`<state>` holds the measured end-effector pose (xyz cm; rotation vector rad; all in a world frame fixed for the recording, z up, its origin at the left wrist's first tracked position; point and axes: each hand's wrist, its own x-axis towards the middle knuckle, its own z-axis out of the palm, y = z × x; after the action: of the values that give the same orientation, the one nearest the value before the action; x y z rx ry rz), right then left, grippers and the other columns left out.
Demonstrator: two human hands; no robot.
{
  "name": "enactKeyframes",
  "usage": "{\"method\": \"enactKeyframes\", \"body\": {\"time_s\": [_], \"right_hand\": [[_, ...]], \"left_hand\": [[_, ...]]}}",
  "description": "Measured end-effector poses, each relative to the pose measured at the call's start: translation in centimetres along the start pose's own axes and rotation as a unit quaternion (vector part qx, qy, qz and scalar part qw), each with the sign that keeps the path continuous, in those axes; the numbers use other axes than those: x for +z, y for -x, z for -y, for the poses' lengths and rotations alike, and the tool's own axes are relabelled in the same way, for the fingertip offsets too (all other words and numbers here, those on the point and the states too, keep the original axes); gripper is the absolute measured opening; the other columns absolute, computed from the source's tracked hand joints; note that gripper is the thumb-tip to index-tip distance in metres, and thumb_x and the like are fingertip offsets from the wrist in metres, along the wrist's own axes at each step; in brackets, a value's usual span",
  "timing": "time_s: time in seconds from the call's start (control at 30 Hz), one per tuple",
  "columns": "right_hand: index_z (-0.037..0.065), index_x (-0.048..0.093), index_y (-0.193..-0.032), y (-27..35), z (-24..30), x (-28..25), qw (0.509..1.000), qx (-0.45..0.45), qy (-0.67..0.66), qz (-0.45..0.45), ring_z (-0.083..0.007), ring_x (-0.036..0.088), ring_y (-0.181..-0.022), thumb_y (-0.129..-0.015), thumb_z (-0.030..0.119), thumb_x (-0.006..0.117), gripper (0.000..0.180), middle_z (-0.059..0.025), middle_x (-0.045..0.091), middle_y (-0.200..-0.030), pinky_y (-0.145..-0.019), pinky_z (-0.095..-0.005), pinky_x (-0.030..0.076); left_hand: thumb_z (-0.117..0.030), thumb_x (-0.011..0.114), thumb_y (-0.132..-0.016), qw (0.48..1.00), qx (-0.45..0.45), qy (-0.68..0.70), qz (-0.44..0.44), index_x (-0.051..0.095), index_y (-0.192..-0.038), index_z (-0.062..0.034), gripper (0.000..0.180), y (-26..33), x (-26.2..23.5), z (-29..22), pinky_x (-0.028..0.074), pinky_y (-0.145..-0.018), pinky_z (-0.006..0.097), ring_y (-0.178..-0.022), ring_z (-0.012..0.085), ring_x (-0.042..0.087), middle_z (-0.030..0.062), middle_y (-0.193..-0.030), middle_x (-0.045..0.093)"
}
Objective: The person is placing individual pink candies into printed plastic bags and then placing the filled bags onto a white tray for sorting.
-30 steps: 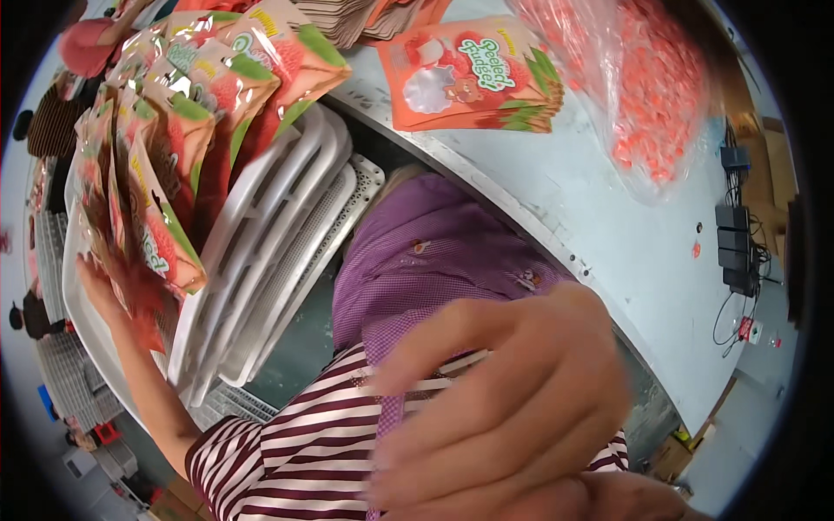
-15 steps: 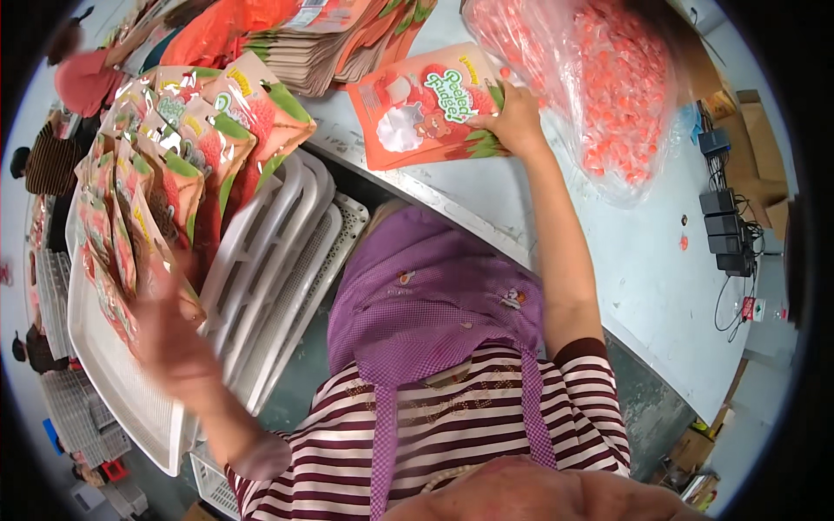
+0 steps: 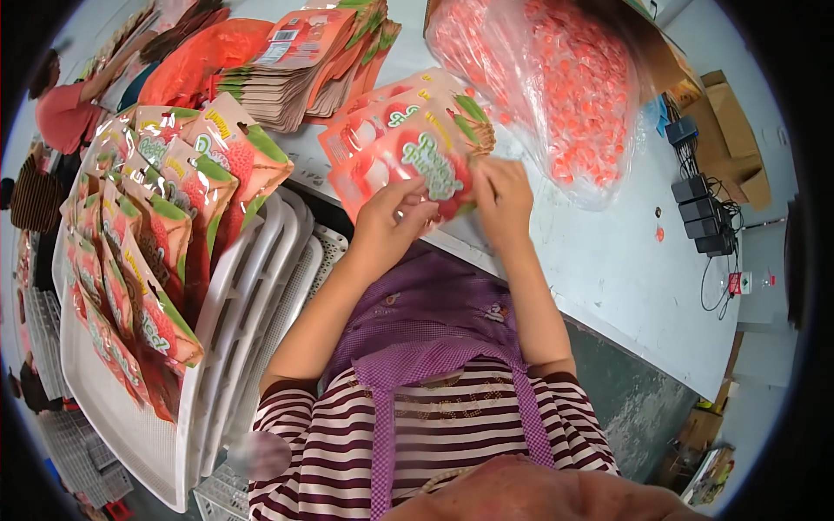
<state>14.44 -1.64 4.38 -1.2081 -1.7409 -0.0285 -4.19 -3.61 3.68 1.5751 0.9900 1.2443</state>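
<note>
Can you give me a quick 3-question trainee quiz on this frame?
1. True or false: both hands grip the same orange pouch at the table edge.
2. What fills the clear plastic bag to the right of the hands? A) small pink-red candies B) bottle caps C) screws
3. Where do the filled pouches stand: in the white tray on the person's left, or on the table?

Key
1. True: left hand and right hand both hold it.
2. A
3. In the white tray on the left.
</note>
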Motion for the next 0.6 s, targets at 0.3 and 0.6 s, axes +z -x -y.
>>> {"method": "enactKeyframes", "body": {"time_s": [0.3, 0.6], "right_hand": [[0.001, 0.054, -0.074, 5.9, 3.7, -0.2, 0.903, 0.274, -0.324, 0.071, -0.0100, 0.056, -0.077, -0.083, 0.000, 0.062, 0.012, -0.0017, 0.055, -0.078, -0.066, -0.0212, 0.045], [0.001, 0.055, -0.082, 5.3, 2.6, -2.5, 0.830, 0.397, -0.378, 0.101, -0.0089, 0.054, -0.075, -0.084, 0.006, 0.061, 0.008, -0.0056, 0.061, -0.086, -0.064, -0.0255, 0.045]], "left_hand": [[-0.006, 0.066, -0.082, 0.981, -0.137, 0.134, -0.022, 0.049, -0.092, -0.0005, 0.020, 0.4, 2.4, -1.4, 0.046, -0.062, 0.020, -0.072, 0.0059, 0.055, 0.0022, -0.080, 0.059], [-0.002, 0.062, -0.084, 0.967, -0.189, 0.155, 0.064, 0.051, -0.096, -0.0031, 0.017, 1.1, 1.9, -3.6, 0.041, -0.059, 0.019, -0.071, 0.0034, 0.051, -0.0014, -0.082, 0.057]]}}
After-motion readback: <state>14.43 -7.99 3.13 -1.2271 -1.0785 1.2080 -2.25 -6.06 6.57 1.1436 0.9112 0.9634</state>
